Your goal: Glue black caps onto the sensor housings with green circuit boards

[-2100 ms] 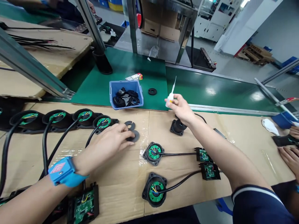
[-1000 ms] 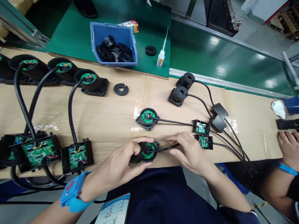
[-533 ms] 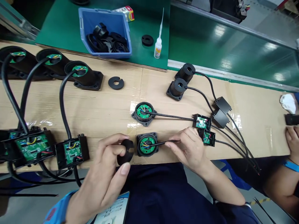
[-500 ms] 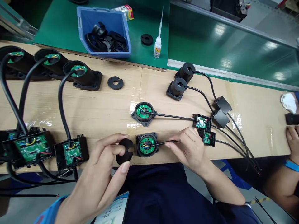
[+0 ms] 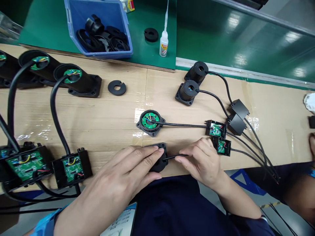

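Observation:
My left hand point(image 5: 125, 172) reaches over the nearer square black housing point(image 5: 162, 146). Its fingers and thumb grip a black slotted ring point(image 5: 159, 166), which lies over the housing and covers the green board inside. Part of the ring is hidden under my fingers. A black cable point(image 5: 171, 157) leaves the housing to the right, pinched between the thumb and fingers of my right hand point(image 5: 203, 160). Just behind, a second housing point(image 5: 150, 122) stands uncovered, its round green board and thin wires showing. Its cable runs to one of two small open boxes point(image 5: 216, 129) with circuit boards.
A loose slotted ring point(image 5: 117, 88) lies behind on the cardboard. Tube housings point(image 5: 85, 82) and larger open boxes point(image 5: 73, 168) are at left. A blue bin point(image 5: 98, 54), a dropper bottle point(image 5: 163, 46) and two capped housings point(image 5: 188, 91) stand farther back. Another person's arm point(image 5: 300, 186) is at right.
My left hand has moved right, bringing the slotted ring from beside the nearer housing onto its top. My right hand still pinches the cable. The view has shifted slightly.

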### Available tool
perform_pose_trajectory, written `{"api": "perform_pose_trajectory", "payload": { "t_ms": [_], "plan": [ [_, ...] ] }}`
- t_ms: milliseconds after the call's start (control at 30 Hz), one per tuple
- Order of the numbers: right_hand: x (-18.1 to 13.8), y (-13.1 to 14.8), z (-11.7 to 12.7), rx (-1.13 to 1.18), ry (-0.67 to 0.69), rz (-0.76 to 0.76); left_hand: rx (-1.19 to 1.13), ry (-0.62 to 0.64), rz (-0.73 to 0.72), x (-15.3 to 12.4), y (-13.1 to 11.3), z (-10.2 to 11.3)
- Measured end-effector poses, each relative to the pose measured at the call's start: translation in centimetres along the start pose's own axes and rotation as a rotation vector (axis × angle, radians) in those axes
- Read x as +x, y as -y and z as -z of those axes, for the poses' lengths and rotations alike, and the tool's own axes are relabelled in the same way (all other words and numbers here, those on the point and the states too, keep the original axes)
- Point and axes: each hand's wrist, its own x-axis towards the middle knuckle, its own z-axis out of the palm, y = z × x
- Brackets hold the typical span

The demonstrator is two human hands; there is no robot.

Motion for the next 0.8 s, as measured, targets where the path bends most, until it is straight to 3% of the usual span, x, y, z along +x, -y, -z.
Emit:
{"api": "perform_pose_trajectory", "payload": {
  "t_ms": [267,367,433,467,567,800],
  "plan": [
    [-0.2,0.1,0.2,-0.022,0.003,-0.03,0.031,0.004,0.014,-0.1,-0.3,0.0],
    [-0.9,0.5,0.2,-0.143,-0.181,0.038,0.089,0.061,-0.018,0.1,-0.4,0.1],
    [-1.3,1.1,-0.1,-0.193,-0.332,0.174,0.106,0.088,-0.055,0.1,-0.4,0.2],
    [-1.5,1.4,-0.4,-0.178,-0.345,0.247,0.116,0.093,-0.078,0.0,-0.3,0.2],
    [-1.5,2.1,-1.6,-0.065,-0.197,0.334,0.174,0.115,-0.144,-0.7,-0.1,0.2],
    [-0.9,2.6,-3.6,0.045,-0.09,0.212,0.337,0.076,-0.311,-0.7,-0.2,0.2]
  ]
}}
